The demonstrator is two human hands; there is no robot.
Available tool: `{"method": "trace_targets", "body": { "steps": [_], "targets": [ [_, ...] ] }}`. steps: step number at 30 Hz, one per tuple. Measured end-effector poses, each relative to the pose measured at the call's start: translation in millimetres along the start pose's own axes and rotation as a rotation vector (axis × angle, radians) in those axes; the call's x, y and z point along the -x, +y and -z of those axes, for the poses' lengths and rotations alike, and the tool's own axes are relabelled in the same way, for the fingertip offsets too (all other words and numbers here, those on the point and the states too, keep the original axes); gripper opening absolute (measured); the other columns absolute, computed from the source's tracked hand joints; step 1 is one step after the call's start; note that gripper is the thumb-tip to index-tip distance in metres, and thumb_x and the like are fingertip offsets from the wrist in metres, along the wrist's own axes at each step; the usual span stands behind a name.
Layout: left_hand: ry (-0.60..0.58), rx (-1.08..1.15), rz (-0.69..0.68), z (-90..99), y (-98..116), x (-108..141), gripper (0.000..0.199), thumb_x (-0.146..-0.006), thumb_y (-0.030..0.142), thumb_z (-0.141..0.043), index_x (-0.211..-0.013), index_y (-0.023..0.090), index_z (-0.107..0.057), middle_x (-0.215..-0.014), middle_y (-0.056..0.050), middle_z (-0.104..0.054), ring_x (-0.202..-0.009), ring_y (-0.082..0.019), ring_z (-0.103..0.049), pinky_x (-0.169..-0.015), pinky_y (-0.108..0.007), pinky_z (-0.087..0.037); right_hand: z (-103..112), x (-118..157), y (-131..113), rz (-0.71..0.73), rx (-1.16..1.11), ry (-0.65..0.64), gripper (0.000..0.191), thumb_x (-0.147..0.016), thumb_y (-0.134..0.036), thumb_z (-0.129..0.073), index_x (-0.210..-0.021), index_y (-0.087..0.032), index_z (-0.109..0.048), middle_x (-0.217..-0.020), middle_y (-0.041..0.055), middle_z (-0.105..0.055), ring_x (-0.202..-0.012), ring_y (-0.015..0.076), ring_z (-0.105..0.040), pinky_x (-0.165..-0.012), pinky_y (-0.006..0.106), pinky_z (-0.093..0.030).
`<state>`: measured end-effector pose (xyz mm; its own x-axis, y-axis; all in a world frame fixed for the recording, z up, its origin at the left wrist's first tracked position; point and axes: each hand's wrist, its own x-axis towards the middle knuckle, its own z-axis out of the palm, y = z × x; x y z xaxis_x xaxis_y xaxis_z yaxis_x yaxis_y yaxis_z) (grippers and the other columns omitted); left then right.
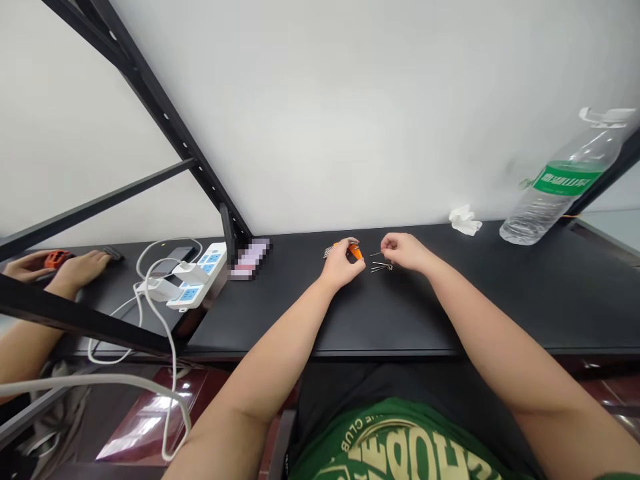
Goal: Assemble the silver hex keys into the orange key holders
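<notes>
My left hand [343, 265] is closed round an orange plastic hex key holder [355, 251]. Dark and pale striped ends stick out on its far left side, too small to make out. Fingers of my right hand [397, 250] pinch a thin metal hex key [375, 253] that points left toward the holder. Just below that hand, several bent hex keys [383, 267] lie together on the black tabletop [380, 313], between my two hands.
A white power strip [200, 277] with plugs and looping white cables [173, 347] sits left, beside a black metal frame [170, 113]. A blurred pinkish item [251, 259], crumpled tissue [465, 220] and large bottle [555, 187] stand along the wall. Another person's hands [85, 270] work at far left.
</notes>
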<state>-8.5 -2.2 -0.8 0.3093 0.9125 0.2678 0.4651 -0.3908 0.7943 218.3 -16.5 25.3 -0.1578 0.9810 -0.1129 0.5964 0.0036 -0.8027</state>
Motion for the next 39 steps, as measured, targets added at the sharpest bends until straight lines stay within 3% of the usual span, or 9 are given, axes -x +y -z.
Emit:
{"method": "trace_targets", "body": {
  "steps": [4, 7, 14, 18, 22, 26, 29, 35, 39],
  "targets": [
    [0.004, -0.047, -0.014, -0.3, -3.5, -0.2, 0.046, -0.075, 0.026, -0.076, -0.119, 0.019, -0.062, -0.106, -0.005, -0.071, -0.091, -0.016, -0.069, -0.084, -0.029, -0.058, -6.6, 0.6, -7.3, 0.000, -0.512, 0.000, 0.016, -0.076, -0.020, -0.065, -0.091, -0.016, -0.062, -0.070, 0.0015, -0.064, -0.055, 0.0105, -0.056, -0.050, 0.021, -0.044],
    [-0.007, -0.080, -0.044, -0.1, -3.0, -0.4, 0.047, -0.076, 0.028, -0.078, -0.120, 0.019, -0.063, -0.105, -0.005, -0.072, -0.091, -0.016, -0.069, -0.085, -0.029, -0.058, -9.1, 2.3, -11.9, -0.017, -0.640, 0.029, 0.016, -0.074, -0.018, -0.070, -0.088, -0.014, -0.064, -0.067, 0.0019, -0.063, -0.052, 0.0092, -0.053, -0.047, 0.020, -0.043],
    [-0.036, -0.253, -0.156, 3.6, 0.8, -0.4, 0.047, -0.078, 0.027, -0.078, -0.121, 0.018, -0.064, -0.105, -0.005, -0.073, -0.089, -0.018, -0.068, -0.085, -0.032, -0.055, -6.9, 5.3, -16.7, -0.121, -0.807, -0.044, 0.016, -0.074, -0.015, -0.077, -0.083, -0.013, -0.064, -0.064, 0.0023, -0.063, -0.048, 0.0082, -0.052, -0.042, 0.019, -0.044],
    [-0.066, -0.370, -0.240, 2.8, 4.9, 1.3, 0.048, -0.078, 0.027, -0.077, -0.122, 0.017, -0.064, -0.107, -0.007, -0.073, -0.098, -0.023, -0.069, -0.095, -0.038, -0.051, -6.1, 4.3, -16.6, -0.225, -1.098, -0.051, 0.020, -0.079, -0.019, -0.084, -0.083, -0.011, -0.066, -0.069, 0.0022, -0.064, -0.054, 0.0056, -0.057, -0.048, 0.015, -0.053],
    [-0.057, -0.312, -0.230, -0.3, 4.9, 1.6, 0.047, -0.077, 0.027, -0.078, -0.121, 0.017, -0.064, -0.104, -0.006, -0.074, -0.094, -0.021, -0.069, -0.089, -0.034, -0.053, -9.9, 2.9, -17.3, -0.285, -1.286, -0.021, 0.011, -0.088, -0.017, -0.077, -0.089, -0.011, -0.068, -0.069, 0.0017, -0.065, -0.058, 0.0054, -0.062, -0.054, 0.011, -0.057],
    [0.017, -0.245, -0.164, -0.2, 2.0, -0.3, 0.045, -0.077, 0.029, -0.078, -0.119, 0.018, -0.065, -0.094, -0.003, -0.074, -0.078, -0.016, -0.067, -0.079, -0.030, -0.054, -13.0, 2.8, -21.8, -0.299, -1.312, -0.013, 0.009, -0.094, -0.016, -0.070, -0.088, -0.009, -0.068, -0.067, 0.0024, -0.065, -0.053, 0.0053, -0.061, -0.050, 0.012, -0.056],
    [0.061, -0.248, -0.147, 0.8, 2.5, -0.8, 0.045, -0.078, 0.031, -0.077, -0.119, 0.018, -0.065, -0.090, -0.002, -0.073, -0.076, -0.016, -0.068, -0.078, -0.030, -0.053, -13.3, 2.6, -24.4, -0.310, -1.312, 0.013, 0.011, -0.094, -0.015, -0.069, -0.087, -0.008, -0.067, -0.066, 0.0021, -0.063, -0.051, 0.0050, -0.059, -0.048, 0.012, -0.055],
    [-0.030, -0.288, -0.271, 0.6, 15.1, 1.8, 0.039, -0.077, 0.025, -0.076, -0.114, 0.018, -0.067, -0.100, -0.005, -0.074, -0.088, -0.018, -0.069, -0.086, -0.033, -0.053, -30.6, 2.2, -24.1, -0.236, -1.236, 0.009, 0.022, -0.089, -0.026, -0.078, -0.082, -0.010, -0.065, -0.066, 0.0023, -0.063, -0.051, 0.0062, -0.059, -0.050, 0.015, -0.055],
    [-0.036, -0.169, -0.245, 0.1, 20.8, 3.2, 0.025, -0.081, 0.025, -0.072, -0.105, 0.019, -0.068, -0.095, -0.003, -0.074, -0.084, -0.015, -0.068, -0.081, -0.028, -0.054, -47.9, 3.5, -24.6, -0.105, -1.028, 0.071, 0.043, -0.076, -0.045, -0.088, -0.076, -0.015, -0.056, -0.061, -0.0004, -0.059, -0.042, 0.0069, -0.048, -0.035, 0.018, -0.039]
  ]
}}
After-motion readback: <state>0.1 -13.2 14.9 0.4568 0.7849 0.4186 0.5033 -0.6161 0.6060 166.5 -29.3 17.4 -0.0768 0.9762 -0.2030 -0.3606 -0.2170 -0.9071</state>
